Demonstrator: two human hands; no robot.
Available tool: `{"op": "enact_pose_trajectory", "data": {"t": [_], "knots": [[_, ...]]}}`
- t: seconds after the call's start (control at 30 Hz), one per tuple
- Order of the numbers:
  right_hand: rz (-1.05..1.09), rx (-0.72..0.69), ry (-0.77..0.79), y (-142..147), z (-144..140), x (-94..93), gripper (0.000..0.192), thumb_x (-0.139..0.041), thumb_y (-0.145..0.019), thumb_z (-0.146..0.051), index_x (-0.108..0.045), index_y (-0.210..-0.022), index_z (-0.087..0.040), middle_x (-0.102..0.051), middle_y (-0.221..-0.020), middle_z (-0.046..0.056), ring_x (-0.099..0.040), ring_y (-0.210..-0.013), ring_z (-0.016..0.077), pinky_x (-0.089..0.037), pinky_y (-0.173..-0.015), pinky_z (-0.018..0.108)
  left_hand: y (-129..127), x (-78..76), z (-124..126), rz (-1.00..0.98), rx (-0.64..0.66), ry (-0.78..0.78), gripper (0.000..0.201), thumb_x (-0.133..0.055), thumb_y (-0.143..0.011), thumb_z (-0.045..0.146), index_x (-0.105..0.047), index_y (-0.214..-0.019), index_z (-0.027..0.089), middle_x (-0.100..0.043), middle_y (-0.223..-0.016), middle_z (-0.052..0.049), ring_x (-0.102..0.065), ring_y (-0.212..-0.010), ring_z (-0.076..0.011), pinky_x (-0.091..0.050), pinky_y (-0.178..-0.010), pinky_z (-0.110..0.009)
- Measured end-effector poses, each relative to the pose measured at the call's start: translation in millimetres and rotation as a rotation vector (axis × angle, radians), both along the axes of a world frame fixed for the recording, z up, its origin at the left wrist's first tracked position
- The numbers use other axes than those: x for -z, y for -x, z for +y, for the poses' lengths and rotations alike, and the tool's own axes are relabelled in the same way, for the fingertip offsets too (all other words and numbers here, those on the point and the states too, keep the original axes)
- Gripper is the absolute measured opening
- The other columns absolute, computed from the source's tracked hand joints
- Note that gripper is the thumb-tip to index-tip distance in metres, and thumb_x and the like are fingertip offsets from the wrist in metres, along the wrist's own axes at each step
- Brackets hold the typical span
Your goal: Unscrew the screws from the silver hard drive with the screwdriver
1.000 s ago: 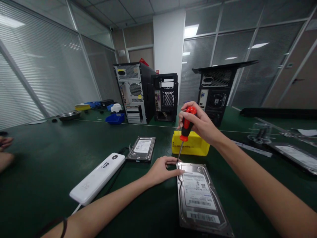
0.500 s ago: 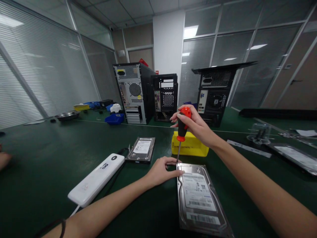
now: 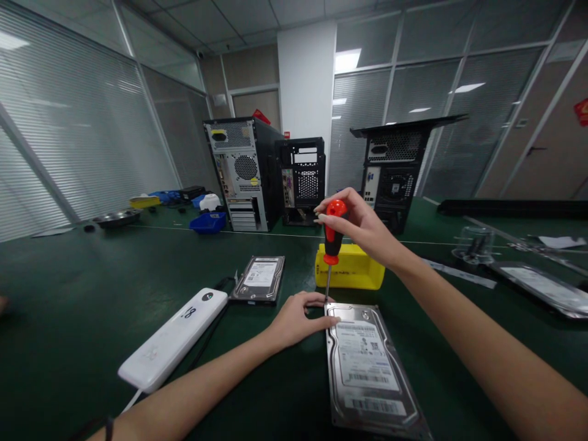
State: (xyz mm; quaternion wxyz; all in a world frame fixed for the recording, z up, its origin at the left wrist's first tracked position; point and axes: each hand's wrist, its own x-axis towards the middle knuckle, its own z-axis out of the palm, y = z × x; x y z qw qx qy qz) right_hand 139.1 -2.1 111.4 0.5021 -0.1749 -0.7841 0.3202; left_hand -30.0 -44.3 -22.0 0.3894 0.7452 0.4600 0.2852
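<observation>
Right hand (image 3: 365, 225) curled round one bulb-ended screwdriver (image 3: 332, 240); left hand (image 3: 295, 320), half open, touched one flat metal drive (image 3: 367, 361); a second drive (image 3: 258, 279) lay beyond.

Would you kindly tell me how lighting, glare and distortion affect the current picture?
Head view: bright light patches show on the glass partition; head view: the near hard drive has a metallic sheen, and its fine print is too soft to read; head view: the green tabletop darkens towards the bottom; head view: frames lean near the side edges, suggesting wide-angle distortion.
</observation>
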Motion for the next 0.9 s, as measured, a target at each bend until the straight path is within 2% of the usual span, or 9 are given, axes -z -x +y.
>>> {"op": "enact_pose_trajectory", "data": {"t": [0.1,0.2,0.3,0.4,0.53,0.6,0.67,0.8,0.9], "knots": [[0.0,-0.042,0.013,-1.1,-0.3,-2.5,0.024,-0.064,-0.082,-0.029,-0.042,-0.092,-0.023,-0.056,-0.085,-0.001,-0.061,-0.077,0.0145,-0.05,-0.074,0.032,-0.5,-0.9,-0.5,0.003,-0.003,0.004,0.053,-0.068,-0.073,0.053,-0.064,-0.115,0.021,-0.064,-0.12,-0.007,-0.058,-0.111,-0.026,-0.043,-0.081,-0.031],[-0.061,0.036,-0.041,-0.2,-1.6,0.0,0.024,-0.059,-0.085,-0.033,-0.044,-0.101,-0.026,-0.051,-0.081,-0.002,-0.058,-0.064,0.0129,-0.05,-0.066,0.03,-0.8,-1.0,-1.0,-0.001,0.004,-0.008,0.051,-0.067,-0.074,0.053,-0.064,-0.114,0.021,-0.065,-0.119,-0.006,-0.059,-0.11,-0.0254,-0.043,-0.081,-0.03],[-0.134,0.106,-0.12,-0.3,-2.2,2.7,0.02,-0.043,-0.094,-0.037,-0.046,-0.11,-0.025,-0.05,-0.086,0.0,-0.057,-0.071,0.0147,-0.047,-0.071,0.032,-0.9,-0.3,-1.0,0.008,-0.001,-0.025,0.051,-0.067,-0.074,0.053,-0.065,-0.113,0.021,-0.065,-0.118,-0.006,-0.059,-0.11,-0.0255,-0.043,-0.08,-0.03],[-0.184,0.119,-0.183,-2.8,-0.8,-0.2,0.026,-0.032,-0.097,-0.031,-0.047,-0.117,-0.023,-0.052,-0.097,0.003,-0.055,-0.085,0.0167,-0.044,-0.081,0.034,-1.0,-0.2,-1.1,0.014,0.0,-0.033,0.05,-0.067,-0.074,0.053,-0.065,-0.114,0.021,-0.065,-0.117,-0.005,-0.059,-0.109,-0.0255,-0.043,-0.079,-0.03],[-0.244,0.004,-0.124,-6.3,3.2,-13.2,0.023,-0.041,-0.095,-0.031,-0.052,-0.111,-0.019,-0.057,-0.1,0.005,-0.057,-0.094,0.0181,-0.045,-0.084,0.034,-1.3,-2.1,-1.8,0.016,-0.001,-0.032,0.051,-0.067,-0.075,0.052,-0.065,-0.114,0.02,-0.065,-0.118,-0.006,-0.059,-0.108,-0.0256,-0.043,-0.079,-0.031],[-0.25,-0.072,-0.059,-5.9,4.8,-19.8,0.019,-0.05,-0.09,-0.032,-0.054,-0.103,-0.018,-0.058,-0.095,0.005,-0.059,-0.091,0.0181,-0.047,-0.08,0.034,-1.4,-2.7,-2.1,0.015,0.0,-0.029,0.052,-0.067,-0.075,0.053,-0.064,-0.114,0.02,-0.065,-0.118,-0.006,-0.059,-0.109,-0.0256,-0.043,-0.079,-0.03],[-0.273,-0.08,-0.036,-3.2,5.0,-23.4,0.02,-0.058,-0.085,-0.034,-0.055,-0.096,-0.018,-0.058,-0.091,0.003,-0.059,-0.083,0.017,-0.048,-0.073,0.032,-1.5,-2.6,-2.1,0.013,0.003,-0.028,0.052,-0.067,-0.074,0.053,-0.064,-0.114,0.02,-0.065,-0.118,-0.006,-0.059,-0.109,-0.0254,-0.043,-0.08,-0.03],[-0.304,0.123,-0.201,6.2,1.6,-20.8,0.022,-0.062,-0.082,-0.038,-0.053,-0.088,-0.019,-0.054,-0.082,0.0,-0.053,-0.071,0.014,-0.043,-0.065,0.028,-1.8,-2.5,-2.1,0.012,-0.003,-0.026,0.051,-0.067,-0.074,0.053,-0.065,-0.113,0.02,-0.066,-0.117,-0.006,-0.059,-0.109,-0.0254,-0.044,-0.08,-0.03],[-0.303,0.234,-0.296,11.6,-1.6,-16.1,0.021,-0.054,-0.088,-0.041,-0.048,-0.087,-0.021,-0.053,-0.076,-0.001,-0.05,-0.067,0.0137,-0.04,-0.066,0.028,-2.1,-2.4,-2.0,0.018,-0.01,-0.033,0.051,-0.067,-0.073,0.053,-0.066,-0.112,0.02,-0.066,-0.116,-0.007,-0.059,-0.109,-0.0257,-0.044,-0.078,-0.03]]}}
